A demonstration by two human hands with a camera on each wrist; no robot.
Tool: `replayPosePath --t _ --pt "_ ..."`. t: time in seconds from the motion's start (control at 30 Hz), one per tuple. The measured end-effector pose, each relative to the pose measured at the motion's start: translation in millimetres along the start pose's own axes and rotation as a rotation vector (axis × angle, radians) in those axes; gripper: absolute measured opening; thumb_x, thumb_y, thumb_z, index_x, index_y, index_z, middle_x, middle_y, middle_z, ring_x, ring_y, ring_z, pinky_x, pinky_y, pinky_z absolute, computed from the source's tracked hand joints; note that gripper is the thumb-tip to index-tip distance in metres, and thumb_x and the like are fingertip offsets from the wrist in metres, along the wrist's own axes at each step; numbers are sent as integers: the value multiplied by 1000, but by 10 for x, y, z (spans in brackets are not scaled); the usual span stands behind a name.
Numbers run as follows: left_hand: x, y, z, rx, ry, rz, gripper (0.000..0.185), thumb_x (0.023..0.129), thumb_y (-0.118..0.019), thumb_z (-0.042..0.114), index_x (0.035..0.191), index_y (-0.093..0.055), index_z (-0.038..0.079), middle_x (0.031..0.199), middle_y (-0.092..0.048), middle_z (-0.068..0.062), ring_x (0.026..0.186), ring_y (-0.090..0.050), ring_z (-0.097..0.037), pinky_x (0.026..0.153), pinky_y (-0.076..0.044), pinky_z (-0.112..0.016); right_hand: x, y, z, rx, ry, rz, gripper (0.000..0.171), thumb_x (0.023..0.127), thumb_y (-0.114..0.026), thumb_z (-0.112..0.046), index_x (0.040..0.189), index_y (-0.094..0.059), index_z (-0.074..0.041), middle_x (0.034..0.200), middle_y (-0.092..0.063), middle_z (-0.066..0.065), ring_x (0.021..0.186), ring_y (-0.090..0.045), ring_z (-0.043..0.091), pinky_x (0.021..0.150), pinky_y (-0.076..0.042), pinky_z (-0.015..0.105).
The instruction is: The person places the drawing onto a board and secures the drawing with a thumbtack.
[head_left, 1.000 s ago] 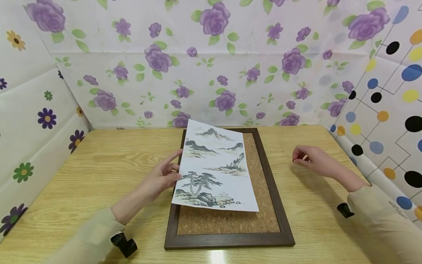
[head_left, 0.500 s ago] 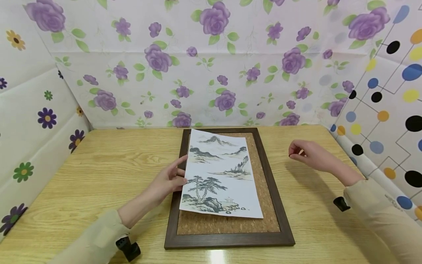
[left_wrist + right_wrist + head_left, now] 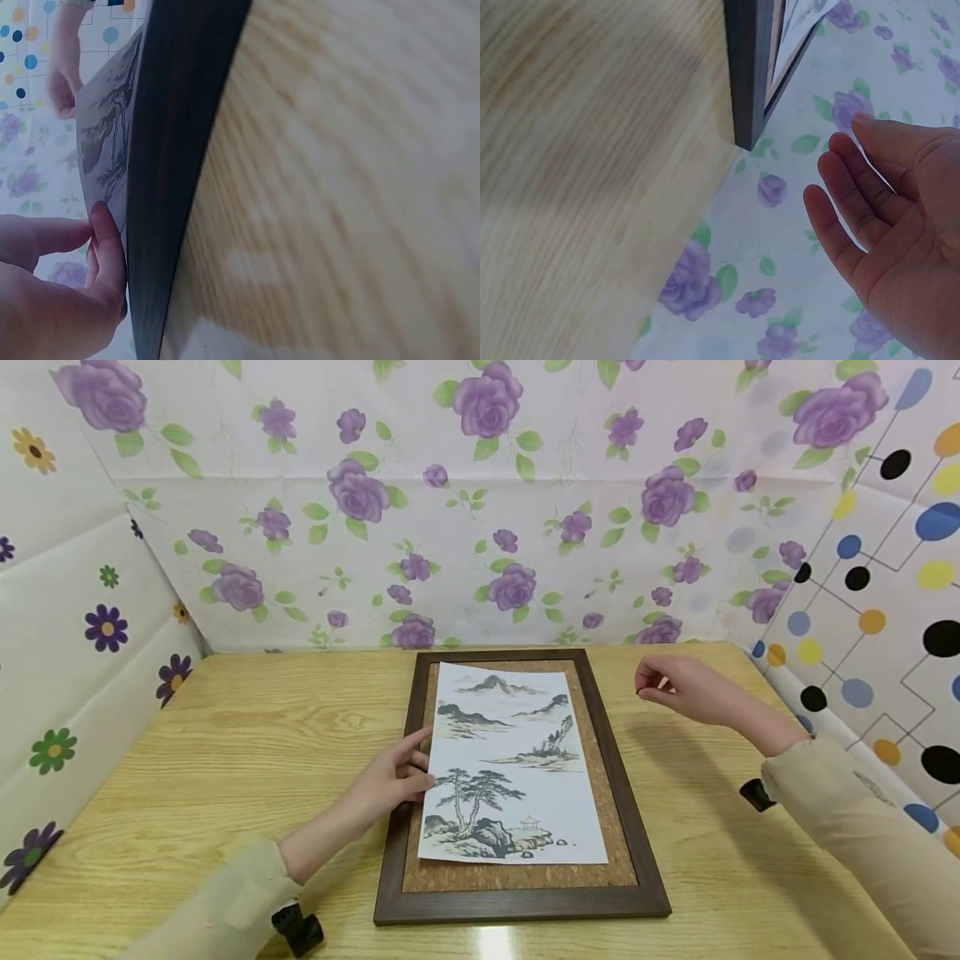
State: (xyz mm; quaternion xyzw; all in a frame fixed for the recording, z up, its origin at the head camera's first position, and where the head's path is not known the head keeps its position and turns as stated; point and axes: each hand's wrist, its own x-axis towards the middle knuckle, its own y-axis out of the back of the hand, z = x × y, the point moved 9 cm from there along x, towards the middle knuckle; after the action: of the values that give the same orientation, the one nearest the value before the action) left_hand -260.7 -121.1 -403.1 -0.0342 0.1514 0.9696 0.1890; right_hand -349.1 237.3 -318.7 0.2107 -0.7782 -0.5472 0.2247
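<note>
A paper print (image 3: 513, 760) of an ink landscape lies on the cork panel (image 3: 596, 752) inside a dark wooden frame (image 3: 525, 906) that rests flat on the table. My left hand (image 3: 401, 772) pinches the print's left edge about halfway down. The left wrist view shows the thumb (image 3: 105, 247) pressed against the paper (image 3: 105, 127) beside the frame's rail (image 3: 172, 150). My right hand (image 3: 675, 685) hovers above the table, just right of the frame's upper right corner. In the right wrist view its fingers (image 3: 855, 195) are relaxed and hold nothing, with the frame corner (image 3: 746, 67) nearby.
The light wooden table (image 3: 262, 735) is walled by flowered sheets at the back (image 3: 487, 527) and left (image 3: 75, 635), and a dotted sheet at the right (image 3: 885, 610). Bare tabletop lies on both sides of the frame.
The print has slid right and down and settled flatter onto the cork, carried by my left hand. My right hand has drifted up and left toward the frame's upper right corner.
</note>
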Motion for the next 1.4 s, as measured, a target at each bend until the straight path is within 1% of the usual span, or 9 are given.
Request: replayPosePath --t 0.13,0.33,0.6,0.77,0.87,0.97,1.1,1.23,1.4 --pt "-1 -16 10 57 -14 -2 75 95 -59 2 159 -21 9 108 -57 -17 83 -62 -14 73 -57 -31 121 1 -81 -10 31 -5 9 93 -67 -7 94 -61 -13 90 -65 -2 87 -64 13 74 -55 32" --pt "4 -34 13 121 -24 -6 75 94 -61 2 158 -21 7 103 -57 -15 76 -60 -16 62 -53 -28 299 -31 -176 -28 43 -30 6 95 -65 -10 94 -60 -13 90 -65 -1 88 -63 13 73 -51 33" --pt "25 -62 21 165 -34 -16 76 94 -61 1 158 -21 4 101 -58 -15 77 -59 -16 68 -57 -28 549 -66 -304 -2 75 -34 7 94 -65 -7 92 -60 -12 90 -66 2 88 -65 17 76 -52 35" --pt "36 -65 21 191 -21 -13 76 93 -62 1 157 -22 4 98 -59 -13 75 -58 -15 68 -57 -28 705 -114 -365 29 55 -70 4 96 -64 -9 94 -60 -10 92 -65 4 87 -63 18 75 -52 35" --pt "34 -68 31 199 -17 -13 75 93 -62 1 157 -22 4 97 -58 -13 75 -58 -15 68 -57 -28 816 -151 -405 41 63 -79 4 97 -63 -11 95 -60 -8 92 -65 5 87 -63 17 74 -52 35" --pt "34 -64 31 206 -13 -11 75 93 -62 1 157 -22 3 97 -59 -13 75 -59 -15 68 -57 -28 931 -190 -452 52 90 -76 5 98 -62 -12 96 -61 -8 91 -65 5 82 -62 16 74 -51 35" --pt "33 -61 27 215 -4 -10 75 93 -62 2 157 -23 3 95 -59 -12 75 -59 -15 68 -57 -28 1074 -247 -518 75 99 -87 4 98 -61 -14 98 -61 -10 90 -65 5 75 -58 15 73 -48 34" --pt "34 -65 30 230 0 -12 75 93 -63 3 157 -24 2 94 -59 -11 74 -60 -14 68 -57 -27 1233 -323 -553 109 91 -103 4 99 -60 -14 98 -60 -10 91 -64 5 77 -57 16 74 -47 33" --pt "32 -81 57 268 -17 -20 75 92 -63 2 156 -24 0 92 -61 -10 73 -62 -13 68 -57 -27 1405 -410 -599 139 73 -108 4 98 -61 -13 96 -60 -9 91 -64 6 80 -58 17 75 -48 34"
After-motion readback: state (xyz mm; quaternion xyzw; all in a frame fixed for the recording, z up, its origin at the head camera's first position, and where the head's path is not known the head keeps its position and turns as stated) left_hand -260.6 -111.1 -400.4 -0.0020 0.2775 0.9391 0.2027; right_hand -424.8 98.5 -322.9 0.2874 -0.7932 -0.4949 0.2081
